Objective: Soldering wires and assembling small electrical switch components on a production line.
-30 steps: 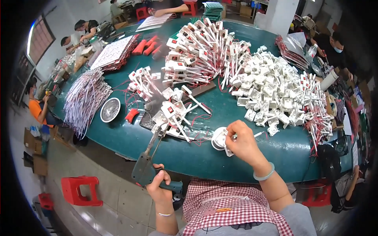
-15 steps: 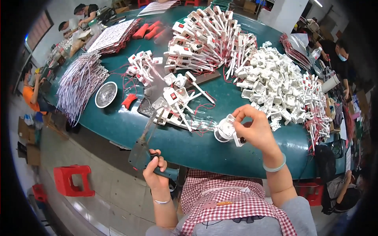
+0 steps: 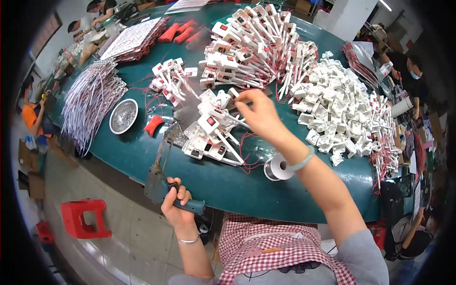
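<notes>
— How many of each do we count on the bench?
— One pistol-grip tool, one white spool, one round bowl and one small red bundle. The white housings heaped toward the right end are too many to count.
— Where is our tool, and which way does it point?
— At the near edge, left of the middle, our left hand wrapped around its grip. The barrel's long axis runs away from us, leaning slightly right, its tip near a cluster of switch housings.
— And our right hand?
— Narrow, thumb and finger close together at a white piece on the cluster's far side. We cannot tell whether they grip it.
— What stands in the way?
— Our right forearm crosses the near edge and partly covers the spool. The bowl stands toward the left edge, beside stacked white strips.
</notes>
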Demonstrator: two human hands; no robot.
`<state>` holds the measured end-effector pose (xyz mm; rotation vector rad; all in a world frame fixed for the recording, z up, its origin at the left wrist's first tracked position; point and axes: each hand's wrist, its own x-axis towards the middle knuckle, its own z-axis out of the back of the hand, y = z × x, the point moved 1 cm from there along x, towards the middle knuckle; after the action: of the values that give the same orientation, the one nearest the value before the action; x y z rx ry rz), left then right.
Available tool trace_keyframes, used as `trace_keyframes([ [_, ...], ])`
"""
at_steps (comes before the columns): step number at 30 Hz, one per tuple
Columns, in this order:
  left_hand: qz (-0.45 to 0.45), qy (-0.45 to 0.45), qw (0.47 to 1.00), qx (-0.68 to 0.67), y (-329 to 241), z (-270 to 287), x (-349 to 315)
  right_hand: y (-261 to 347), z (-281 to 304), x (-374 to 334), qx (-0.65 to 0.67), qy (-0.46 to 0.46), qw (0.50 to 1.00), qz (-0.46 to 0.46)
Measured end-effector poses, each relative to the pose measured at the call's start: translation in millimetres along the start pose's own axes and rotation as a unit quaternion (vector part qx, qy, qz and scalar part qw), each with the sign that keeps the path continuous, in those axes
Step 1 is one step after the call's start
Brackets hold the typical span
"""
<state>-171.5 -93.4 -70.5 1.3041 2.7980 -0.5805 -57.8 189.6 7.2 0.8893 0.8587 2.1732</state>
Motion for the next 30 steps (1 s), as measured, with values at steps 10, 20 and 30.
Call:
trace_keyframes([
  [10,0.007,0.018,1.000,0.011,4,-3,24,-17,11,-32,-0.137,0.328,0.934,-0.042],
  [20,0.001,0.064,0.998,0.002,6,9,32,22,-21,-51,-0.245,0.275,0.929,-0.023],
  [30,0.007,0.105,0.994,-0.015,6,9,32,26,-22,-54,-0.227,0.242,0.943,-0.003],
])
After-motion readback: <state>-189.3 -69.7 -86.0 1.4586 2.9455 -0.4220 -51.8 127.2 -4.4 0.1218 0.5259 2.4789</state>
